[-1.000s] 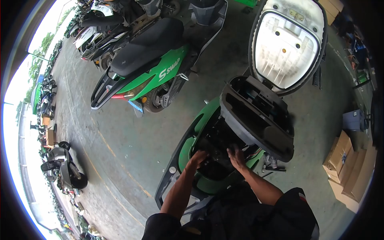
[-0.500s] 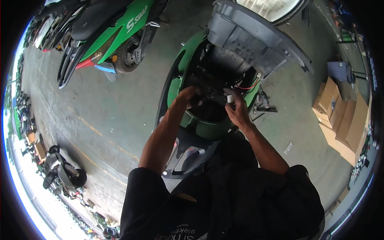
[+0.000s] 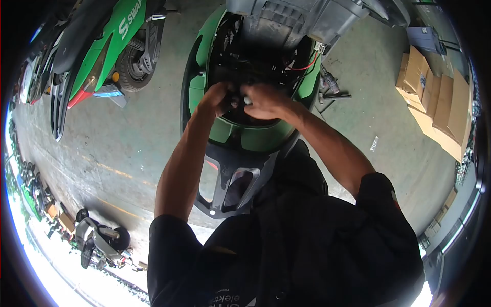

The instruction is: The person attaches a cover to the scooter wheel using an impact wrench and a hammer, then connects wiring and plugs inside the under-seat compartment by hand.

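Observation:
A green scooter (image 3: 234,139) stands in front of me with its rear bay uncovered. Over the near rim of that dark bay, my left hand (image 3: 219,98) has its fingers curled in, and what they hold, if anything, is lost in shadow. Close beside it, my right hand (image 3: 267,104) is closed, fingers pointing left. A small white piece (image 3: 248,101) shows at its fingers; whether it is held or wrapped round a finger, I cannot tell. The grey plastic storage bucket (image 3: 302,20) is tipped up beyond the bay. A red cable (image 3: 308,65) runs along the bay's right side.
Another green scooter (image 3: 105,48) is parked at the left. A power tool (image 3: 330,82) lies on the floor right of the bay. Open cardboard boxes (image 3: 434,105) and a grey-blue box (image 3: 425,40) stand at the far right. A dark scooter (image 3: 99,238) is at lower left.
My right hand has moved left, close to my left hand, at the near side of the bay. The whole view has shifted, with the scooter now higher and further left.

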`<state>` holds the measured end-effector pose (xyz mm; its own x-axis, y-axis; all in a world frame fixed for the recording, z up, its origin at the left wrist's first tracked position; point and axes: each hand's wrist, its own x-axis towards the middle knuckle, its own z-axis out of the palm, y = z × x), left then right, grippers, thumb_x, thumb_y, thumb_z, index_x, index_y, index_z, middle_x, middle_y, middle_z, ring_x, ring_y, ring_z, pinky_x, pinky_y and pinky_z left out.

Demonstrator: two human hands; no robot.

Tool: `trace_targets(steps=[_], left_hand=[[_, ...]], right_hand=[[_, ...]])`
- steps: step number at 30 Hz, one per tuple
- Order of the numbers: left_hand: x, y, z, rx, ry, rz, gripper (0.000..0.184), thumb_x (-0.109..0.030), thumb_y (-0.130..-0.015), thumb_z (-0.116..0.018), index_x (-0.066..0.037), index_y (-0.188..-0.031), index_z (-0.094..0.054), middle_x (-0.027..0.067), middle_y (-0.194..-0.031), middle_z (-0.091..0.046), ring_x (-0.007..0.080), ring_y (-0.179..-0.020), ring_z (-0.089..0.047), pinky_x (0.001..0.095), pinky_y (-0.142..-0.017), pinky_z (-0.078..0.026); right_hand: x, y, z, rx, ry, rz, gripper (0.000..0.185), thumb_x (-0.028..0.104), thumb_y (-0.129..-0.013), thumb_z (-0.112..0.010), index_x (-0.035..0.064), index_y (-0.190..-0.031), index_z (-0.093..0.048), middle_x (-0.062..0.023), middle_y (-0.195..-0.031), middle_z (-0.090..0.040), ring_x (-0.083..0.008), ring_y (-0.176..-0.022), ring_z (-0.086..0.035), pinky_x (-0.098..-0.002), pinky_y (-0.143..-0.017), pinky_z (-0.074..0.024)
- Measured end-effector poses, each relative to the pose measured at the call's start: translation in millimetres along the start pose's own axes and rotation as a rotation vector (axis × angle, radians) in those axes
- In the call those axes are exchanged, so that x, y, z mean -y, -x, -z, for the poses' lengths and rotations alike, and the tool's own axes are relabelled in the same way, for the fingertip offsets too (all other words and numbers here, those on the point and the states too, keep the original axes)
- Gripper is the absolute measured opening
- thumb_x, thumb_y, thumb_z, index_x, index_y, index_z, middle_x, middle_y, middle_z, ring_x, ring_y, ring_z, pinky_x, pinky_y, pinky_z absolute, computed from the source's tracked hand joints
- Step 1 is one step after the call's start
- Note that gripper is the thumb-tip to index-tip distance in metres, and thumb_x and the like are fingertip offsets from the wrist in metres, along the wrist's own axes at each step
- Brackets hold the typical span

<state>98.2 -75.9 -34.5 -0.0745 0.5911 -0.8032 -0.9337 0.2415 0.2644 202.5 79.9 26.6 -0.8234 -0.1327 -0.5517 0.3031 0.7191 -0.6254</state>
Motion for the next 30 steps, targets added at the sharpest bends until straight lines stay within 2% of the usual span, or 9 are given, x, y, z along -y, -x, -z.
trace_targets(steps=[3,4,6,7,10,15,23,25,30], left_hand=[[3.1,9.8,-9.0,-0.165,0.003,-0.052,0.005,-0.009,-0.087,-0.054,-0.006,-0.091,-0.055,0.0051,-0.077,-0.054,0.0167,-0.063,-0.053,0.0309,-0.055,-0.046],[-1.4,14.4,-11.9,-0.192,-0.012,-0.036,0.007,-0.01,-0.087,-0.055,-0.005,-0.092,-0.056,0.0057,-0.079,-0.055,0.0174,-0.065,-0.055,0.0318,-0.057,-0.048],[1.0,11.5,0.7,-0.076,0.028,-0.053,0.01,-0.009,-0.089,-0.054,-0.003,-0.097,-0.055,0.0076,-0.084,-0.057,0.0196,-0.069,-0.059,0.0346,-0.062,-0.053],[2.0,11.5,0.6,-0.084,0.04,-0.042,0.01,-0.009,-0.089,-0.054,-0.003,-0.097,-0.055,0.0076,-0.084,-0.057,0.0196,-0.069,-0.059,0.0346,-0.062,-0.053],[-10.9,25.9,-13.8,-0.156,-0.021,-0.02,0.016,-0.01,-0.089,-0.054,-0.003,-0.104,-0.053,0.0077,-0.087,-0.056,0.0199,-0.069,-0.06,0.0347,-0.062,-0.053],[-11.9,23.2,-12.1,-0.151,-0.061,-0.05,0.018,-0.011,-0.089,-0.056,-0.003,-0.104,-0.055,0.0083,-0.087,-0.061,0.0197,-0.071,-0.061,0.0335,-0.063,-0.053],[-10.0,27.5,-13.3,-0.151,-0.045,-0.044,0.026,-0.011,-0.089,-0.055,0.001,-0.112,-0.057,0.011,-0.091,-0.066,0.0214,-0.076,-0.066,0.0339,-0.07,-0.056],[-11.0,30.8,-17.2,-0.146,-0.036,-0.06,0.027,-0.009,-0.088,-0.055,0.002,-0.112,-0.058,0.0116,-0.093,-0.066,0.023,-0.082,-0.068,0.0355,-0.075,-0.058],[-8.1,24.3,-21.8,-0.264,-0.058,-0.075,0.025,-0.007,-0.086,-0.055,0.003,-0.109,-0.059,0.0118,-0.095,-0.066,0.0229,-0.085,-0.069,0.035,-0.078,-0.059]], right_hand=[[-24.5,-19.5,12.4,-0.325,-0.333,-0.011,0.032,0.021,-0.078,-0.062,0.0021,-0.103,-0.061,-0.0129,-0.08,-0.066,-0.0246,-0.079,-0.065,-0.0384,-0.073,-0.0508],[-43.0,-34.4,11.5,-0.398,-0.384,0.073,0.027,0.022,-0.079,-0.061,0.0032,-0.098,-0.061,-0.0082,-0.078,-0.064,-0.0176,-0.067,-0.061,-0.0345,-0.059,-0.049],[-50.8,-48.5,37.9,0.023,-0.739,-0.17,0.019,0.025,-0.083,-0.064,0.008,-0.088,-0.059,0.001,-0.072,-0.053,-0.004,-0.046,-0.035,-0.0218,-0.037,-0.0247],[-53.6,-58.1,44.2,0.088,-0.9,-0.224,0.024,0.031,-0.085,-0.066,0.008,-0.087,-0.059,0.0027,-0.071,-0.05,-0.0034,-0.047,-0.034,-0.0205,-0.037,-0.0244],[-42.0,-79.2,61.3,0.114,-0.783,-0.275,0.032,0.039,-0.087,-0.068,0.009,-0.084,-0.059,0.0031,-0.072,-0.05,-0.0024,-0.046,-0.034,-0.0187,-0.035,-0.0228],[-40.3,-101.1,65.8,0.402,-0.685,-0.445,0.042,0.052,-0.086,-0.069,0.0111,-0.082,-0.06,0.0053,-0.063,-0.048,-0.0023,-0.042,-0.037,-0.0183,-0.032,-0.0215],[-34.0,-118.5,62.2,0.53,-0.639,-0.362,0.048,0.056,-0.086,-0.068,0.0107,-0.075,-0.059,0.0049,-0.057,-0.046,-0.004,-0.037,-0.034,-0.0203,-0.033,-0.0246],[-29.3,-129.5,55.6,0.456,-0.282,-0.174,0.055,0.062,-0.086,-0.064,0.0105,-0.067,-0.057,0.0049,-0.054,-0.044,-0.0045,-0.037,-0.034,-0.0215,-0.034,-0.0254],[-19.3,-123.9,69.3,0.488,-0.339,-0.215,0.062,0.068,-0.084,-0.061,0.0104,-0.062,-0.055,0.0059,-0.051,-0.038,-0.0054,-0.038,-0.034,-0.0223,-0.034,-0.0254]])
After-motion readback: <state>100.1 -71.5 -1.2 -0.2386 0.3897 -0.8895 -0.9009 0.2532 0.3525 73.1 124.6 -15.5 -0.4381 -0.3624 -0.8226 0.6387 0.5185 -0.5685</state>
